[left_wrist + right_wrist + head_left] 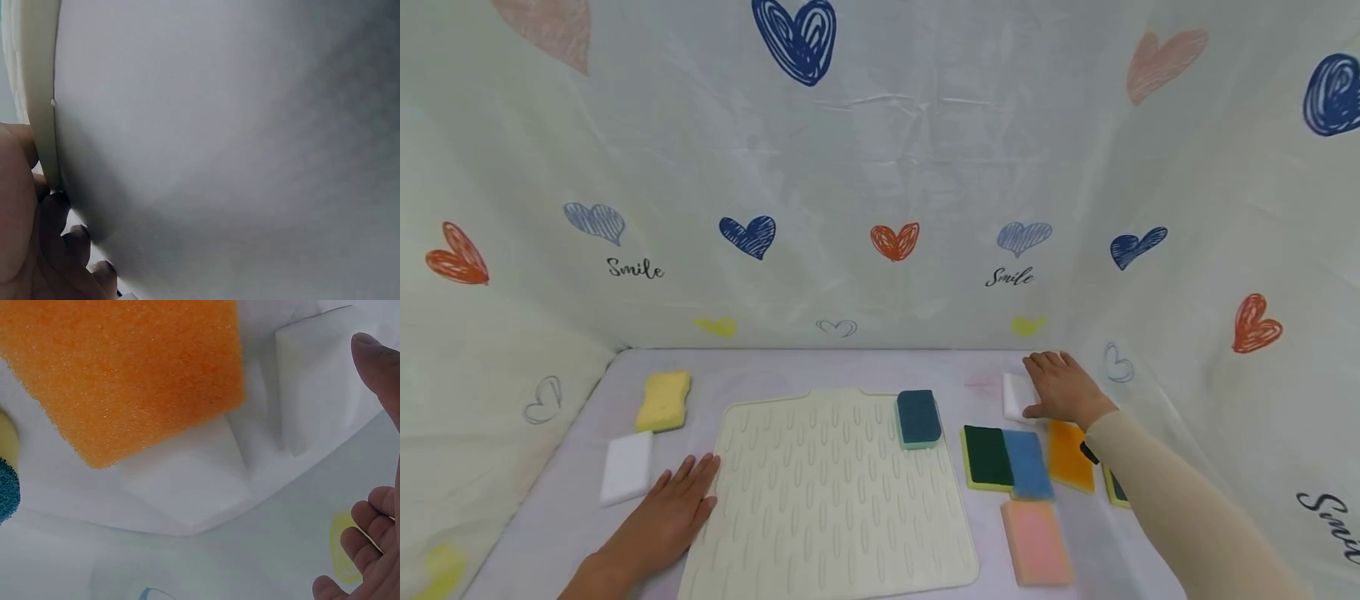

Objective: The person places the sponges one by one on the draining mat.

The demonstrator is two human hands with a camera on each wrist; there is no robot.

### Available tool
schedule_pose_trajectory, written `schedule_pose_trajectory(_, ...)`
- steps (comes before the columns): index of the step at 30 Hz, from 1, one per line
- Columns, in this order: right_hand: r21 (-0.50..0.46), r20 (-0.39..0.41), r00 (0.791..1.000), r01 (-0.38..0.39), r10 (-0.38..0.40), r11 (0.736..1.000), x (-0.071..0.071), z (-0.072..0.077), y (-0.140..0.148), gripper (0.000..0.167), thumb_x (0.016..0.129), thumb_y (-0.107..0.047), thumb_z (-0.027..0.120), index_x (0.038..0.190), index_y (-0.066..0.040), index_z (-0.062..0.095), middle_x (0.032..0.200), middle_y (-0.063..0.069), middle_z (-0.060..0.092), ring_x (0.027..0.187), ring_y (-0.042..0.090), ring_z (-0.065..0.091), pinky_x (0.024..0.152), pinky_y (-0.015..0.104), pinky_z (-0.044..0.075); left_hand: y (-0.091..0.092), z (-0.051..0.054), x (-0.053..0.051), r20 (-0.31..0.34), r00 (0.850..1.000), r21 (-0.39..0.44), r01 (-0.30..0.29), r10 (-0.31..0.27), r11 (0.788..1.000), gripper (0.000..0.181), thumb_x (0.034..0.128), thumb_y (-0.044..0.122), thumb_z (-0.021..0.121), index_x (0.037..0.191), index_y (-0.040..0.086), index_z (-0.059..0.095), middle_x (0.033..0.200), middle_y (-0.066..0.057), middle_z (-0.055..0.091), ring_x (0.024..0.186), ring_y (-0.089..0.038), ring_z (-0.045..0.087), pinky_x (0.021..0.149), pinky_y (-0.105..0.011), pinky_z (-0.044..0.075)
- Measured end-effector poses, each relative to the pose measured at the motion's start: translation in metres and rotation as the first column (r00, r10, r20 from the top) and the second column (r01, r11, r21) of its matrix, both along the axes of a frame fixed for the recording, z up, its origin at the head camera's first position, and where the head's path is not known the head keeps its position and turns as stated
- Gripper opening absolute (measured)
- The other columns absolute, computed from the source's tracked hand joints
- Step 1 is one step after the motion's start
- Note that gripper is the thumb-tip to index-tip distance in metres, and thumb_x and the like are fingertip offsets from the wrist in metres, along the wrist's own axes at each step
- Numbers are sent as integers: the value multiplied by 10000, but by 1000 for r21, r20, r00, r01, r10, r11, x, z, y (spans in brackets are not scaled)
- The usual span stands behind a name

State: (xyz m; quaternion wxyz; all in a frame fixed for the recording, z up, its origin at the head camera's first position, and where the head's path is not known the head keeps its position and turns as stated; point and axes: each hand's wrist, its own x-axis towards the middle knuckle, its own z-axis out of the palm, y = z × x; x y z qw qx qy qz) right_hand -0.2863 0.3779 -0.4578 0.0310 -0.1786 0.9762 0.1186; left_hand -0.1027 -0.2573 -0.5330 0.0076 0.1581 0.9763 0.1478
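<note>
My left hand [672,515] rests at the left edge of a cream ribbed mat [820,500], with its fingers extended and touching the rim. In the left wrist view the fingers [62,250] lie beside the mat's edge [40,75]. At the back right my right hand [1063,387] is over a white sponge [1013,396], partly covering it. The right wrist view has the thumb [378,365] close to this white sponge [312,387], fingers spread apart from it; contact is unclear. A dark teal sponge [918,418] sits on the mat's upper right.
Right of the mat lie a green-topped sponge [988,457], a blue one [1028,463], an orange one [1070,456] and a pink one [1037,543]. Another white block [194,475] shows beyond the orange sponge. Yellow [663,401] and white [627,468] sponges lie at left.
</note>
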Motion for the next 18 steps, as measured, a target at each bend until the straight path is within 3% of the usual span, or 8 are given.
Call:
schedule_pose_trajectory(10,-5,-1,1000,11,-11,1000,-5,-12,5,1021,784,-533,910,1514,48,495,1548,262,513,1418,478,458,1209,667,330,0,-3,-1,-1,1000,9,-11,11,1000,578,1096,283,569,1553,-53,460,1616,-245,458,1493,-528,390,1146,-707,330)
schedule_pose_trajectory(18,-9,-16,999,29,-29,1000,-7,-23,6,1055,764,-554,912,1515,52,486,1551,275,499,1420,495,438,1207,690,309,1,-6,-1,-24,1000,-5,-8,8,1000,577,1095,293,571,1548,-51,473,1609,-230,476,1481,-522,413,1135,-708,347)
